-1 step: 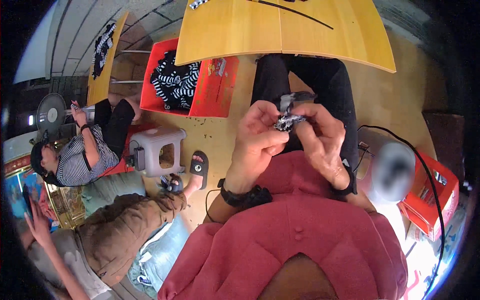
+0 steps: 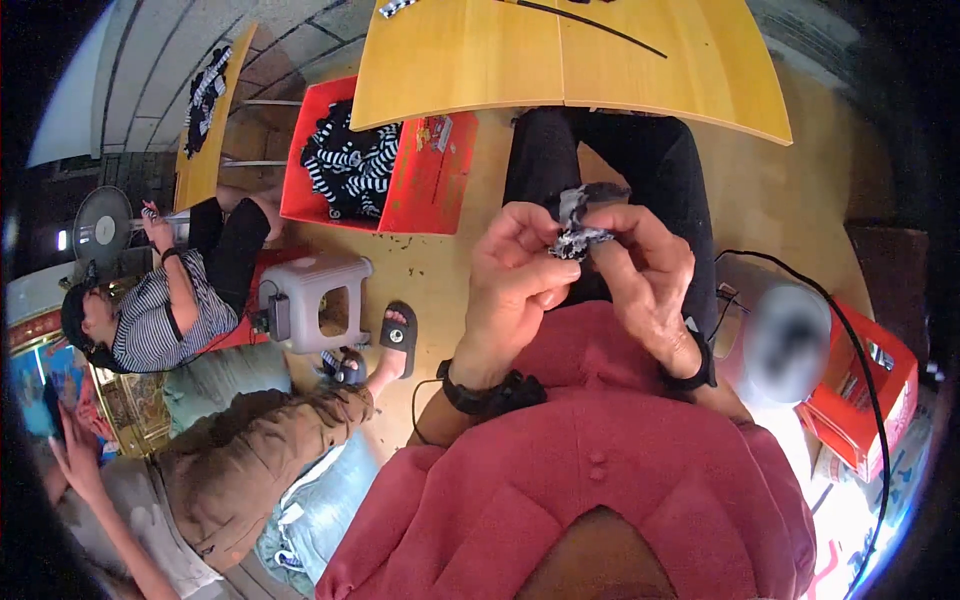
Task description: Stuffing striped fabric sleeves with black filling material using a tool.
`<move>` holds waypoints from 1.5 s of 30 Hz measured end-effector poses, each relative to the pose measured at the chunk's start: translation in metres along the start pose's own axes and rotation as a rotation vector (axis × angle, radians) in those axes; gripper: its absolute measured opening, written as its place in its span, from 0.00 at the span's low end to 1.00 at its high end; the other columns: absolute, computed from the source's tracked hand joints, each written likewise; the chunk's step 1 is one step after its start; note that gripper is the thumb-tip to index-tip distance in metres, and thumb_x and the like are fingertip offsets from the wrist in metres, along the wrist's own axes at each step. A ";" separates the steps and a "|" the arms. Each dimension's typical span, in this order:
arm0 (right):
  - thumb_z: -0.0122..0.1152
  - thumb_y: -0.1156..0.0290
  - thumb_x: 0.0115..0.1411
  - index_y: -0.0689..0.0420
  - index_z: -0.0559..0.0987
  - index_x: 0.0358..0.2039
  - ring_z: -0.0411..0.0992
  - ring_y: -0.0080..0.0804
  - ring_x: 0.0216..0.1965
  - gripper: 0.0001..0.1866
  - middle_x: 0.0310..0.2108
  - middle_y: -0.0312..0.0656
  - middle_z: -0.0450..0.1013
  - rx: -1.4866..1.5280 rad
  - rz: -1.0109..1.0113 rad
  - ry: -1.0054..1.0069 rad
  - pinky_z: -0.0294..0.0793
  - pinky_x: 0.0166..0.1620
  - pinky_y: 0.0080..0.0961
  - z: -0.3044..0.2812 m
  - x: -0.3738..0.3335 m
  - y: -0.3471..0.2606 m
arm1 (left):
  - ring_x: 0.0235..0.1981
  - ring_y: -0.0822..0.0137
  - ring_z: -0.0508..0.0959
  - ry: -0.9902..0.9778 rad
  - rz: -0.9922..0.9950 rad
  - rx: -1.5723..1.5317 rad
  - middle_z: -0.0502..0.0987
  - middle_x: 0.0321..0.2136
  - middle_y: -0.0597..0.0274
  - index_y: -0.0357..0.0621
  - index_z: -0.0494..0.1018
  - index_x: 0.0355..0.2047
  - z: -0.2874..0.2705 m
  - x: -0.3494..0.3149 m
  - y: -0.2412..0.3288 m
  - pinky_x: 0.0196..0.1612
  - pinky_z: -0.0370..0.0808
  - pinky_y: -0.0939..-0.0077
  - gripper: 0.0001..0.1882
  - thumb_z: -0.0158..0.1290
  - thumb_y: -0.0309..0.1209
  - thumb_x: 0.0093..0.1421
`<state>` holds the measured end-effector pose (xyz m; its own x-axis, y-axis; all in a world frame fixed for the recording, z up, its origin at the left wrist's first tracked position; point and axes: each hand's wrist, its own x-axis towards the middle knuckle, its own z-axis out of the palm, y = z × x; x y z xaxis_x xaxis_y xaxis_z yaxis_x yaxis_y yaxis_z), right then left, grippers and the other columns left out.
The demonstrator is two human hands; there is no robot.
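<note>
Above my lap, a small bunched black-and-white fabric piece (image 2: 574, 238) is pinched between both hands. My left hand (image 2: 520, 270) grips its left side with thumb and fingers closed. On the other side, my right hand (image 2: 645, 265) holds the edge between thumb and forefinger. A darker flap of the cloth spreads away from me over my black trousers. Its exact shape is hidden by the folds and my fingertips.
A yellow table (image 2: 600, 70) stands ahead, with a thin dark rod (image 2: 590, 22) on it. Left of it, a red box (image 2: 430, 180) holds striped fabric pieces (image 2: 350, 160). Two people sit at left, near a grey stool (image 2: 315, 300). A black cable (image 2: 850, 340) hangs at right.
The dark flap of the fabric has shifted slightly and shows more lighter cloth at its left. My right hand has moved a tiny bit; both hands keep their pinch.
</note>
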<state>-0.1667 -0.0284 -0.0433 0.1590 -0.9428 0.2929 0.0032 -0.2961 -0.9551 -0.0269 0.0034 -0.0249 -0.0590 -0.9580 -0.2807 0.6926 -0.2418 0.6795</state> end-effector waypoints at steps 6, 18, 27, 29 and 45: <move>0.54 0.83 0.52 0.63 0.76 0.32 0.68 0.14 0.25 0.06 0.23 0.32 0.72 0.339 0.369 0.020 0.68 0.28 0.14 -0.004 -0.003 -0.010 | 0.18 0.75 0.72 0.207 0.272 0.291 0.75 0.25 0.57 0.33 0.71 0.35 0.006 -0.004 -0.005 0.18 0.68 0.85 0.15 0.56 0.14 0.45; 0.54 0.86 0.51 0.62 0.76 0.29 0.71 0.19 0.25 0.06 0.25 0.38 0.75 0.207 0.118 0.037 0.70 0.29 0.15 -0.002 -0.005 -0.012 | 0.18 0.72 0.75 0.244 0.255 0.315 0.75 0.22 0.58 0.32 0.71 0.31 -0.003 0.008 -0.010 0.16 0.70 0.83 0.07 0.51 0.15 0.49; 0.57 0.87 0.50 0.59 0.73 0.28 0.68 0.16 0.26 0.08 0.25 0.32 0.70 0.649 0.396 -0.125 0.68 0.30 0.13 -0.003 -0.001 -0.003 | 0.11 0.78 0.65 0.262 0.242 0.205 0.73 0.20 0.61 0.37 0.70 0.29 -0.009 0.009 -0.009 0.13 0.58 0.88 0.08 0.51 0.15 0.47; 0.57 0.87 0.49 0.59 0.73 0.28 0.69 0.16 0.28 0.08 0.27 0.33 0.71 0.427 0.270 -0.081 0.69 0.32 0.12 -0.005 -0.003 0.000 | 0.11 0.80 0.61 0.139 0.212 0.074 0.72 0.20 0.64 0.39 0.68 0.28 -0.007 0.008 -0.004 0.13 0.56 0.88 0.09 0.48 0.14 0.46; 0.51 0.87 0.51 0.62 0.71 0.39 0.67 0.16 0.22 0.14 0.29 0.39 0.73 0.898 0.504 -0.117 0.62 0.23 0.10 -0.014 -0.002 -0.006 | 0.19 0.75 0.73 0.046 0.188 0.332 0.76 0.26 0.59 0.33 0.71 0.40 -0.013 0.004 -0.006 0.17 0.69 0.85 0.15 0.54 0.17 0.49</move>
<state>-0.1804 -0.0274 -0.0379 0.4413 -0.8906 -0.1103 0.6370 0.3974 -0.6605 -0.0214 0.0031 -0.0389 0.0849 -0.9842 -0.1551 0.4170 -0.1063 0.9027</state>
